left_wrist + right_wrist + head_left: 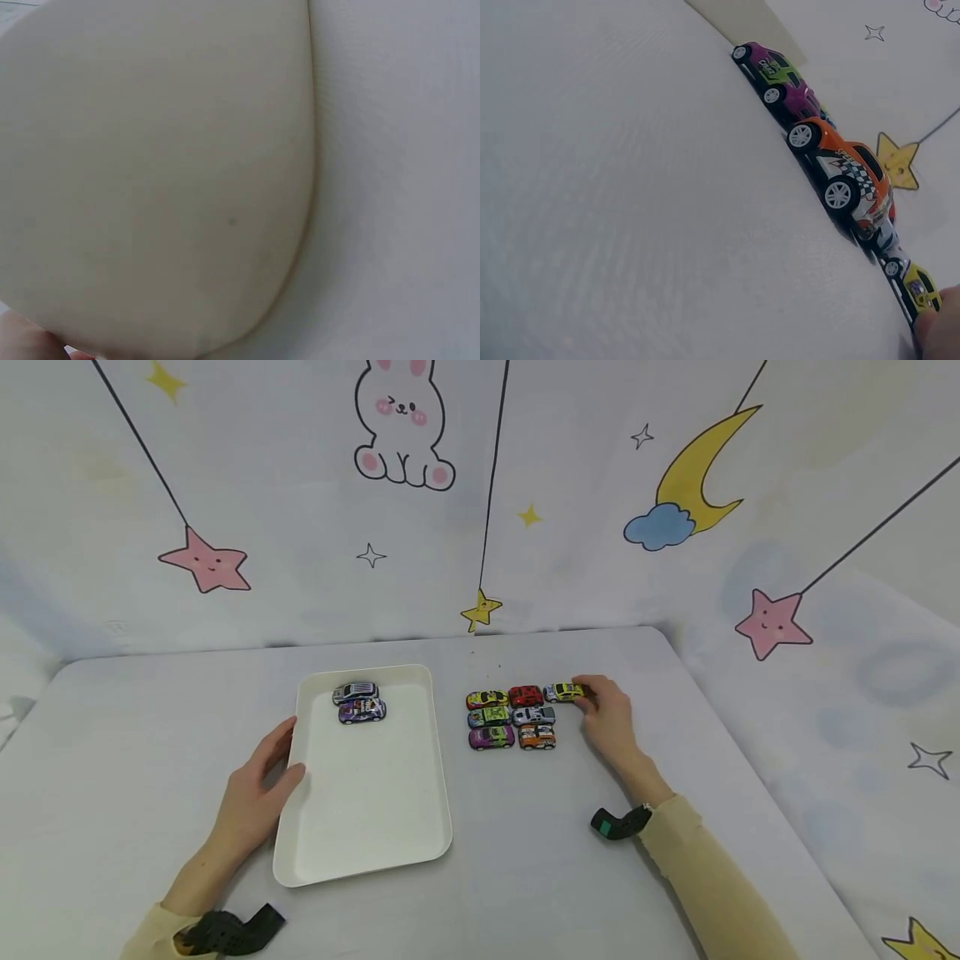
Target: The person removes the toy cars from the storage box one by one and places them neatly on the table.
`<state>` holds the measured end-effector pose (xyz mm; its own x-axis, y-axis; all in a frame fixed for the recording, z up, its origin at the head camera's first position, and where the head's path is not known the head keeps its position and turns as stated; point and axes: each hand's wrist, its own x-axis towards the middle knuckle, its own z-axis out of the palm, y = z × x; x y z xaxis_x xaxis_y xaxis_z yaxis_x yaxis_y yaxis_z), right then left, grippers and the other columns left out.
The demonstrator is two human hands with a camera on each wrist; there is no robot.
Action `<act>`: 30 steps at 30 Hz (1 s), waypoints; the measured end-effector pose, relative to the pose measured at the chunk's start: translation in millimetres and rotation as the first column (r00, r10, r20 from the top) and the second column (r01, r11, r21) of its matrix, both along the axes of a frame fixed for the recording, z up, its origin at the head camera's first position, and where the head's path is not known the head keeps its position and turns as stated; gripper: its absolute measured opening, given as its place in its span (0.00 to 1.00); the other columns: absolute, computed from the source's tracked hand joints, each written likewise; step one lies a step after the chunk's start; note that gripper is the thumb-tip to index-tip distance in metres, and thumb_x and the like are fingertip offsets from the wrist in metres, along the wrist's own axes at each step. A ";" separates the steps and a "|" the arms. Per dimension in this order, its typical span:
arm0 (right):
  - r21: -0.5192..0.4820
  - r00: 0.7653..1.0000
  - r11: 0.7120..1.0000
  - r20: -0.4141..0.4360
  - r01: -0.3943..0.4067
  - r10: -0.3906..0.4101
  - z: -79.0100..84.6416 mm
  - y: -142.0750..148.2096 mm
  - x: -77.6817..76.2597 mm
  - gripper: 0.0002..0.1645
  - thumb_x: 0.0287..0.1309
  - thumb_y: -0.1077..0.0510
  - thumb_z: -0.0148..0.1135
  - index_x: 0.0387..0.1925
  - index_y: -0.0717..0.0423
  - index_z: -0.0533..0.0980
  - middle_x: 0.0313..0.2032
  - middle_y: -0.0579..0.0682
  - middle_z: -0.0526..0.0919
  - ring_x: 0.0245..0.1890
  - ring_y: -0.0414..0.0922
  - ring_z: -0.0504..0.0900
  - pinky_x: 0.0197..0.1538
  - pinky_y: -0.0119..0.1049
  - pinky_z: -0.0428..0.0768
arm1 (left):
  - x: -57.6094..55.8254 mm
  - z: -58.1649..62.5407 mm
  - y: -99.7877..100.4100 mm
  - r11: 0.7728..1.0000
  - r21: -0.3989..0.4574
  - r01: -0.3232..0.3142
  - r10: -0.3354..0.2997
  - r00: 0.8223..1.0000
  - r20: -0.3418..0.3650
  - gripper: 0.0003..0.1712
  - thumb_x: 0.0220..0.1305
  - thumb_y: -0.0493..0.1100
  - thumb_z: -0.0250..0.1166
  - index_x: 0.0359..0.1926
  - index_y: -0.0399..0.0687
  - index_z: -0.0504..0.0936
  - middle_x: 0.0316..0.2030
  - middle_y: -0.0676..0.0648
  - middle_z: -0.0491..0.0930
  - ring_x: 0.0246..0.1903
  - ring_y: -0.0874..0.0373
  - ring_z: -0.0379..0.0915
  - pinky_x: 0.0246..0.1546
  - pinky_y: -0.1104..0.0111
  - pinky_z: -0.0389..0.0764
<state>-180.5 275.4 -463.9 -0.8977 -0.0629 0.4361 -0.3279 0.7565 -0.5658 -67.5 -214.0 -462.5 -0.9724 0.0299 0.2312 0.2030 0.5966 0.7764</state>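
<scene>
My left hand (251,793) holds the left rim of a white rectangular tray (367,810), its thumb over the edge. Inside the tray, near the far left corner, lie a silver toy car (355,693) and a purple-and-white toy car (362,710). At the far right of a cluster of toy cars, my right hand (611,718) pinches a yellow toy car (562,692) by its right end. That car appears to be on the table, beside a red toy car (526,696). In the right wrist view, fingertips (937,326) touch the yellow car.
The cluster right of the tray also holds a yellow-red car (487,699), a green car (489,717), a silver-blue car (534,716), a purple-green car (491,737) and an orange car (537,737). A patterned wall sheet (300,527) stands behind the white table (540,860).
</scene>
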 end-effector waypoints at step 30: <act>0.017 1.000 1.000 0.022 -0.001 0.000 0.7 -3.6 1.2 0.23 0.54 0.77 0.58 0.51 0.65 0.79 0.52 0.60 0.81 0.57 0.57 0.76 0.60 0.53 0.73 | 0.4 0.8 0.4 1.000 0.002 0.004 -0.004 1.000 -0.002 0.36 0.71 0.41 0.58 0.77 0.61 0.59 0.69 0.37 0.69 0.66 0.59 0.67 0.53 0.90 0.57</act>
<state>-179.2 271.8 -463.2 -0.9069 -0.0709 0.4153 -0.3161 0.7661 -0.5596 -67.1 -213.7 -461.7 -0.9719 0.0331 0.2329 0.2065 0.5940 0.7775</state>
